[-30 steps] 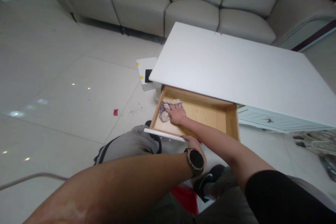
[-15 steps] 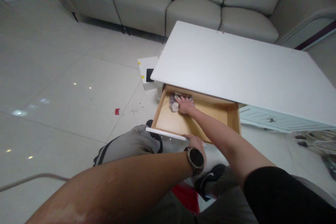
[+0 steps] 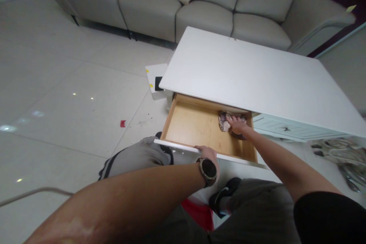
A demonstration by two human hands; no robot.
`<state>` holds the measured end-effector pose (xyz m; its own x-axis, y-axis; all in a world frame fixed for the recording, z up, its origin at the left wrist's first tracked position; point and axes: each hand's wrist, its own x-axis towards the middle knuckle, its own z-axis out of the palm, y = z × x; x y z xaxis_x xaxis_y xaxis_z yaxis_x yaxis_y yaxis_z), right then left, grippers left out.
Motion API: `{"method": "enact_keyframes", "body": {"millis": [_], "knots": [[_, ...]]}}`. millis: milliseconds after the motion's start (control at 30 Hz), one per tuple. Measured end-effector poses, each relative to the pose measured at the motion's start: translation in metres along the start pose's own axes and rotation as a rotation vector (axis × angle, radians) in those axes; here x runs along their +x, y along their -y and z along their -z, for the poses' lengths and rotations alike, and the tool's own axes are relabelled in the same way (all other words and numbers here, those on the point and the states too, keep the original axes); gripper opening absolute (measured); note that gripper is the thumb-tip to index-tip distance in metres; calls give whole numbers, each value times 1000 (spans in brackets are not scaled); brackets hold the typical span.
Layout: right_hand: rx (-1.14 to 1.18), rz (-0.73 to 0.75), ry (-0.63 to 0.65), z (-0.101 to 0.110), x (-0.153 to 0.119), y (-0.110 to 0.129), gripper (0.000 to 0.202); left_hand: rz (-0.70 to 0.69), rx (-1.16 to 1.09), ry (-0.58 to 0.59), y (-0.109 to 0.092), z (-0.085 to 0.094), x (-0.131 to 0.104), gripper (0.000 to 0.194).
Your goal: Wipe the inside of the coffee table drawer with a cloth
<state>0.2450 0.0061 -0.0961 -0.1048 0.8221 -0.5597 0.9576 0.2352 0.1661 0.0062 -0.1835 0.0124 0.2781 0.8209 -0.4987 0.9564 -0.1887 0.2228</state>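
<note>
Nearest the camera, your left forearm crossed the lower half of the frame, a dark-faced watch on the wrist, and your left hand was curled over the white front edge of the open drawer at the centre of the frame, gripping that edge. Just beyond, your right arm came in from the lower right, and your right hand lay palm down on a crumpled purplish cloth, pressing it to the wooden drawer bottom at the drawer's far right corner; whether the fingers were closed around the cloth or only flat on it was hard to tell, as the hand hid most of it. The drawer stood pulled out from under the white table filling the centre right. A small red scrap lay on the pale floor tiles left of the drawer, a white box sat by the table's left corner, and the grey sofa ran along the top of the frame.
</note>
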Motion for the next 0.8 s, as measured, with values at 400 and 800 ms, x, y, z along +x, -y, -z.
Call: {"method": "enact_keyframes", "body": {"millis": [400,800], "knots": [[-83,260,100,-35,-81,15,68,-30,39,84,3,6,7,47],[-91,268,14,-46,-95,24,61,-18,88,78,1,10,-3,47]]}}
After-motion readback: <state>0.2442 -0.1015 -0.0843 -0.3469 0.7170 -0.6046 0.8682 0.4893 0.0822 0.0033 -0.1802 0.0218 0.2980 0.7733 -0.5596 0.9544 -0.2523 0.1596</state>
